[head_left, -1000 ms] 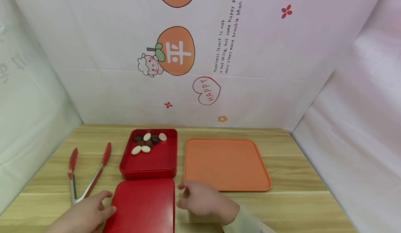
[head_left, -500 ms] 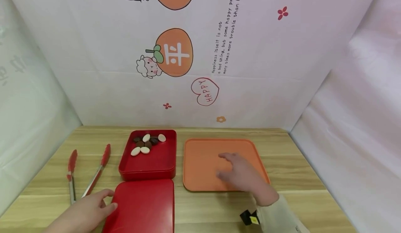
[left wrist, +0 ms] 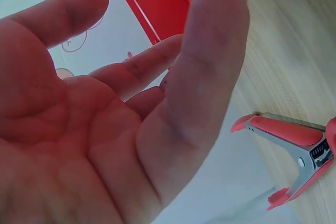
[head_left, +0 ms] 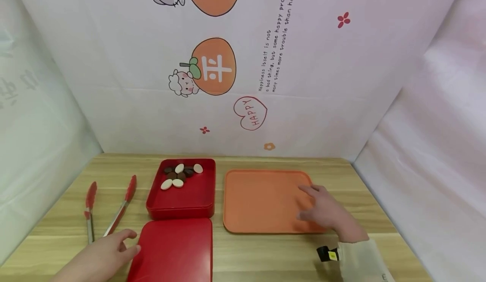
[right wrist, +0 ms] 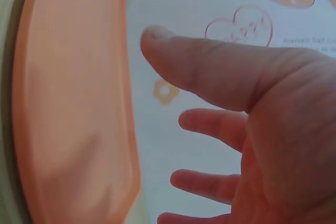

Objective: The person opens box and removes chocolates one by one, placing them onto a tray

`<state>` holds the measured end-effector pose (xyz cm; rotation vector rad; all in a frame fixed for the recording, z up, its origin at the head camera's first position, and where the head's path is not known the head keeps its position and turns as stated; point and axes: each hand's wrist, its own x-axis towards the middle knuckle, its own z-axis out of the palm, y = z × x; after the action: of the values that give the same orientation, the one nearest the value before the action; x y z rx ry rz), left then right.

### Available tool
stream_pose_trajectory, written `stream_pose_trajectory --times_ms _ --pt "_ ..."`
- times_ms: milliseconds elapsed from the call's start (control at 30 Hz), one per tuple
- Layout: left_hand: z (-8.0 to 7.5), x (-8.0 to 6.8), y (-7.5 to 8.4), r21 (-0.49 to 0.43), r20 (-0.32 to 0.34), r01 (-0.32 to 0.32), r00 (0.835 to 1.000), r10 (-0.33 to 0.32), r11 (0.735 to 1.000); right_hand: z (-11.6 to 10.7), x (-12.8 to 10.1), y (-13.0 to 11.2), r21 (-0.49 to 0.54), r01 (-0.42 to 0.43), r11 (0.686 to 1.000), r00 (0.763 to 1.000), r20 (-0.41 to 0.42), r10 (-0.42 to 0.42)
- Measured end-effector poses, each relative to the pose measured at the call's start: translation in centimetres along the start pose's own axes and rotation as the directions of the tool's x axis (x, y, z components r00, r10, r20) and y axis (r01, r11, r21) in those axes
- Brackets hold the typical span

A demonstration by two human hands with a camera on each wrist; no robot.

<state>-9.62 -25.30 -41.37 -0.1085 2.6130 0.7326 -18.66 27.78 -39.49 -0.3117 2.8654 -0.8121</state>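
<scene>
I see the tray (head_left: 262,200), flat plain orange with rounded corners, lying on the table (head_left: 372,214) right of the box (head_left: 182,197). My right hand (head_left: 326,212) hovers over its right edge, fingers spread, holding nothing. My left hand (head_left: 102,256), also relaxed and empty, touches the red lid (head_left: 172,250) beside the tongs (head_left: 106,210).

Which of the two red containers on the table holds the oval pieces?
The far red tray, behind the flat red lid that the left hand touches; white and brown pieces lie at its back.
</scene>
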Motion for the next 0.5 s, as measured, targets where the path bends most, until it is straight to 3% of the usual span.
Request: stream_pose_trajectory --times_ms 267,500 --pt "0.0 0.1 0.0 -0.01 0.009 0.01 1.0 -0.01 1.0 0.7 0.2 2.6 0.011 -0.014 1.0 0.993 0.115 0.013" --pt "0.0 -0.1 0.2 -0.006 0.006 0.016 1.0 -0.016 1.0 1.3 0.3 3.2 -0.022 -0.027 0.999 0.986 0.166 0.03"
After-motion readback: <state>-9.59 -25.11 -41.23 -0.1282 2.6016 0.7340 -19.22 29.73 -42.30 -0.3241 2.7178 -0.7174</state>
